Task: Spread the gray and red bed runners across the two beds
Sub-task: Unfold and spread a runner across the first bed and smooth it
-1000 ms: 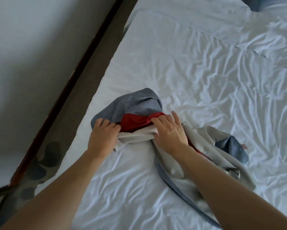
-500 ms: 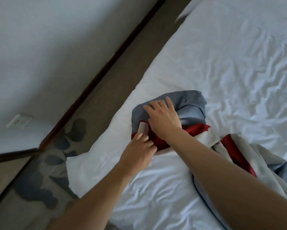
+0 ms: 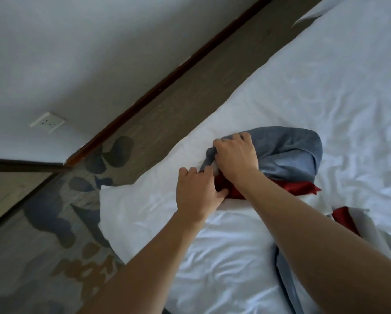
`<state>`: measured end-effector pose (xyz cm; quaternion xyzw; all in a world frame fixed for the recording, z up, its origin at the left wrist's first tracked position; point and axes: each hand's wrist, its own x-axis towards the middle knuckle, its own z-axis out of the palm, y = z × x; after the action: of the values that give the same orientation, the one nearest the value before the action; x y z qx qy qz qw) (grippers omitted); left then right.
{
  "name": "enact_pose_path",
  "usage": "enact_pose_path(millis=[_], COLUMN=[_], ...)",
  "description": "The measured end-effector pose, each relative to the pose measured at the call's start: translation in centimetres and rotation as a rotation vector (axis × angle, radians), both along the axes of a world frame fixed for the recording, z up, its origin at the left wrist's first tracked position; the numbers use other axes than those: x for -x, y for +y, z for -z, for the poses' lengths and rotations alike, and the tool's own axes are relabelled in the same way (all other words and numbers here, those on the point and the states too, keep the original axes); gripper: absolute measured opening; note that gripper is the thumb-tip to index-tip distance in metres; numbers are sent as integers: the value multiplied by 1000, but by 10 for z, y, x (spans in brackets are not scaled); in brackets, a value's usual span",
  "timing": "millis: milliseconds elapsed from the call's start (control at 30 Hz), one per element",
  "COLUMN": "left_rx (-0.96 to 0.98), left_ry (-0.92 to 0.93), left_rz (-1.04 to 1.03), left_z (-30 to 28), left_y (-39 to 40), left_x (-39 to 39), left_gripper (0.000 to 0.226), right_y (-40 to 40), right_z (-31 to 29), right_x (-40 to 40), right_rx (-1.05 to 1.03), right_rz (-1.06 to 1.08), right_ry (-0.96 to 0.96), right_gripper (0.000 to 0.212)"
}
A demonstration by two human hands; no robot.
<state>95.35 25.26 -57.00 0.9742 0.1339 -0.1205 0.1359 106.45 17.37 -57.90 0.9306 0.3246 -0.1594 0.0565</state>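
Observation:
A crumpled gray and red bed runner [image 3: 289,155] with a pale lining lies bunched on the white bed [image 3: 325,87], near the bed's left edge. My right hand [image 3: 236,158] grips the gray end of the bundle, fingers curled into the cloth. Just below it, my left hand [image 3: 195,192] pinches the red and pale fold at the bundle's lower left. More of the runner trails off to the lower right, partly hidden under my right forearm.
A strip of patterned carpet [image 3: 54,234] runs between the bed's left edge and the white wall [image 3: 76,53], with a dark baseboard [image 3: 167,82]. A wall socket [image 3: 47,121] sits low on the wall. The bed's corner [image 3: 108,200] lies left of my hands.
The view has swung left, showing more wall and carpet. My right hand moved further over the gray end and now grips it. My left hand came up against the red fold.

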Motion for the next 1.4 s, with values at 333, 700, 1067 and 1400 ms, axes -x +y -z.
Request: enact_pose_path(millis=[333, 700, 1067, 1400], left_rx=[-13, -55, 268, 333], left_ry=[43, 68, 250, 116], left_rz=[54, -254, -532, -553], left_z=[1, 23, 61, 46], left_y=[-13, 123, 129, 111], left_x=[2, -38, -59, -72], left_gripper=[31, 29, 7, 44], right_y=[-5, 15, 73, 58], right_z=[-16, 2, 34, 23], right_x=[-14, -89, -92, -91], right_rx=[-65, -97, -10, -125], right_rz=[85, 220, -26, 5], right_ry=[-102, -171, 103, -5], right_gripper=[10, 19, 21, 36])
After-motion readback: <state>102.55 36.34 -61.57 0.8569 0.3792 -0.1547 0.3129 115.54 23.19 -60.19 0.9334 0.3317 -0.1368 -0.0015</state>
